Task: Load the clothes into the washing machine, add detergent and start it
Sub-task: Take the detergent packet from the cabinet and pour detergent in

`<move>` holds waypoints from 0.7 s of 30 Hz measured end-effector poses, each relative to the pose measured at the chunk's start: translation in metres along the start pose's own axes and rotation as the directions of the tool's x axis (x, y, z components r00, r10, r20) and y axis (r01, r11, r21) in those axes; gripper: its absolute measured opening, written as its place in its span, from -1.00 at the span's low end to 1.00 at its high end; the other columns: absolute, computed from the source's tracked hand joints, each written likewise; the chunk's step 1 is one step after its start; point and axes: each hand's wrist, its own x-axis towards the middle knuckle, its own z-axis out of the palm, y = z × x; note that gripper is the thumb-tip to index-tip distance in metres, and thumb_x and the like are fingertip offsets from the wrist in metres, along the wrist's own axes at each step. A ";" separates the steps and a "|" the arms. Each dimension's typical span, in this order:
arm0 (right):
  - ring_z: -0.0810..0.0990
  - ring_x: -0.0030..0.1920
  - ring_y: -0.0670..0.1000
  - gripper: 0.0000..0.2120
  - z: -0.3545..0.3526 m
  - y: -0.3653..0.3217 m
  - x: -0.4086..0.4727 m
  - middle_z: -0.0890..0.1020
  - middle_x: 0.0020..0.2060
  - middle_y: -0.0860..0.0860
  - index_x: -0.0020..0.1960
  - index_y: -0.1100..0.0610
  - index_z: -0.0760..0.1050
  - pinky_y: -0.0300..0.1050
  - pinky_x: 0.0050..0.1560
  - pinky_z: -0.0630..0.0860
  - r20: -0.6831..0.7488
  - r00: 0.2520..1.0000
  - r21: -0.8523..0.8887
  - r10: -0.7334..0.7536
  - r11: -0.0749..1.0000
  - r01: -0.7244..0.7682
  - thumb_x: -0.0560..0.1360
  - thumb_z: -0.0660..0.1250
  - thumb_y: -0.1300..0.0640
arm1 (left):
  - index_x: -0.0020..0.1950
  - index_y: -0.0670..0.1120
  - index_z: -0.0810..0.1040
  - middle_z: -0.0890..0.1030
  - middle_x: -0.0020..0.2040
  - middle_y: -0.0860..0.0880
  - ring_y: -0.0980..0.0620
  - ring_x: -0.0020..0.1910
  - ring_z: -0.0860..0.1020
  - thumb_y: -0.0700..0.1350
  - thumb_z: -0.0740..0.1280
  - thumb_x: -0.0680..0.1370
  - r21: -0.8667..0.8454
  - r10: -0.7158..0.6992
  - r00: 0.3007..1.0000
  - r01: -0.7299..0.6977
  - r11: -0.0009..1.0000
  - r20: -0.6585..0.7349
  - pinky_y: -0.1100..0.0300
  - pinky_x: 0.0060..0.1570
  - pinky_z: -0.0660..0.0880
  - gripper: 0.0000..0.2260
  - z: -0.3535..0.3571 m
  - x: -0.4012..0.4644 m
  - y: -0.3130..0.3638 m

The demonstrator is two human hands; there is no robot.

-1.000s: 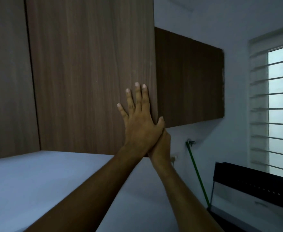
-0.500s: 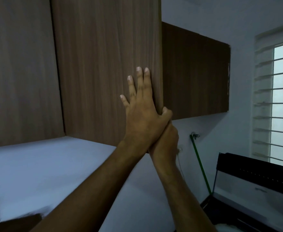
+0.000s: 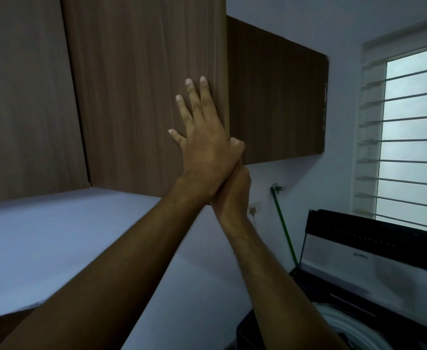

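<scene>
Our left hand [image 3: 204,150] lies flat on the cupboard door [image 3: 144,92], fingers [image 3: 204,97] straight and spread wide, near its right edge. Our right hand [image 3: 235,188] sits just behind that edge, under the left; we cannot tell its grip. The washing machine [image 3: 358,281] stands below the cupboard, to its right, lid [image 3: 374,251] raised.

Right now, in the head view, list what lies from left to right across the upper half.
Left cupboard door → middle cupboard door with the left hand flat on it → far cupboard → window.
</scene>
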 end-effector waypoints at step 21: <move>0.66 -0.11 0.05 -0.62 0.044 -0.076 -0.103 0.67 -0.03 0.12 0.23 0.25 0.49 -0.11 -0.05 0.62 0.099 0.887 -0.095 -0.451 0.883 0.460 0.50 0.39 0.07 | 0.57 0.02 -0.30 -0.18 0.61 0.00 -0.13 0.58 -0.05 -0.30 0.39 0.46 -0.135 -0.050 0.999 0.049 0.990 -0.005 -0.19 0.46 0.24 -0.02 -0.145 -0.035 -0.029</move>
